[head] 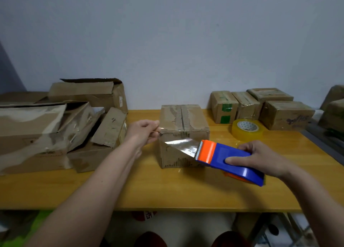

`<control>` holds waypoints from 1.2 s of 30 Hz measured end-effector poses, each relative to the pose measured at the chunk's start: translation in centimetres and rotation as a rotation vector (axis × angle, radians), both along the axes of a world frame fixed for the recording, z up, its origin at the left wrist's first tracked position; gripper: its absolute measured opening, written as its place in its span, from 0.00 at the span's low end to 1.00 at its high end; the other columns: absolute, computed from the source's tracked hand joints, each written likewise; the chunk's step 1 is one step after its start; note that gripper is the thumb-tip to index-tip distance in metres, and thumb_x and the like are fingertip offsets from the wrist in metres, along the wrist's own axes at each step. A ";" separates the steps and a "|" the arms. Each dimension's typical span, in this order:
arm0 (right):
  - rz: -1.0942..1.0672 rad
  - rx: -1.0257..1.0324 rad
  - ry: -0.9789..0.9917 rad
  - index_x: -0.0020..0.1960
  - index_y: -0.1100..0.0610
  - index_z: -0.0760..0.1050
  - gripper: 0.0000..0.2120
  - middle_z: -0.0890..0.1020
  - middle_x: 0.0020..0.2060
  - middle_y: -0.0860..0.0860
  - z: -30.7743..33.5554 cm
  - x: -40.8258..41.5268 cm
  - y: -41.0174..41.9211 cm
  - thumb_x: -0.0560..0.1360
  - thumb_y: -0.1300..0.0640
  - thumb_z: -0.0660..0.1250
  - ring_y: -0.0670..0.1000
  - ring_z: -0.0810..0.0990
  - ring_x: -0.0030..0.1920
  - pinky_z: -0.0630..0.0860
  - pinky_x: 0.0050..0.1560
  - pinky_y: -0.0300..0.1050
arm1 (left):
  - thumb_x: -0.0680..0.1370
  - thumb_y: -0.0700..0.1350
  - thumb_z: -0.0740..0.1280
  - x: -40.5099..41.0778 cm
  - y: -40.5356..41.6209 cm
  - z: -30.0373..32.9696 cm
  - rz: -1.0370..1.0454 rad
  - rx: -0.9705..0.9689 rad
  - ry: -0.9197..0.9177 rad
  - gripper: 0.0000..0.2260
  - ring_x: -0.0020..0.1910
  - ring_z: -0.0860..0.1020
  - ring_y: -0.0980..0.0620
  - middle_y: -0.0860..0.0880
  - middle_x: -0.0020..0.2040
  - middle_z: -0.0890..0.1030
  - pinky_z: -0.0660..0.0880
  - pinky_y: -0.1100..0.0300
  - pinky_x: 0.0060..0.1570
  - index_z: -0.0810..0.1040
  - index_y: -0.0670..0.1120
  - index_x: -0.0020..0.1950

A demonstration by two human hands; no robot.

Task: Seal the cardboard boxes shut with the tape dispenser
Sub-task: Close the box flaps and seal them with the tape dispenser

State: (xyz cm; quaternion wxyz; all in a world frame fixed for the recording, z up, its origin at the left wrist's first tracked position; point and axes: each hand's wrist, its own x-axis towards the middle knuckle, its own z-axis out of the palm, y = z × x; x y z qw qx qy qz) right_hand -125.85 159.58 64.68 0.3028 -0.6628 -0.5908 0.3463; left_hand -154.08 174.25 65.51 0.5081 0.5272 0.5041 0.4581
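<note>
A small brown cardboard box [184,133] with torn top flaps sits mid-table on the yellow wooden table [149,189]; a strip of clear tape [181,147] crosses its near face; the left hand [143,133] pinches the tape's end at the box's left edge; the right hand [260,158] grips the blue and orange tape dispenser [229,160] just right of it; a spare yellowish tape roll [247,129] lies behind.

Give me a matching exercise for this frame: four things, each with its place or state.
Things:
1. tape dispenser
2. spare tape roll
3. middle box
4. clear tape strip

States:
A. stretched from left hand to the dispenser
B. gripped by right hand
C. lying flat on the table
D. torn top, flaps closed

Pairs: 1-B, 2-C, 3-D, 4-A
</note>
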 end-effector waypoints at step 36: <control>-0.252 0.259 -0.513 0.36 0.57 0.80 0.38 0.81 0.29 0.51 4.7 1.5 7.2 0.52 0.23 0.58 0.50 0.81 0.33 0.78 0.37 0.46 | 0.79 0.41 0.63 2.3 1.2 -5.1 0.310 0.178 0.970 0.17 0.60 0.73 0.47 0.46 0.62 0.75 0.72 0.55 0.57 0.71 0.45 0.69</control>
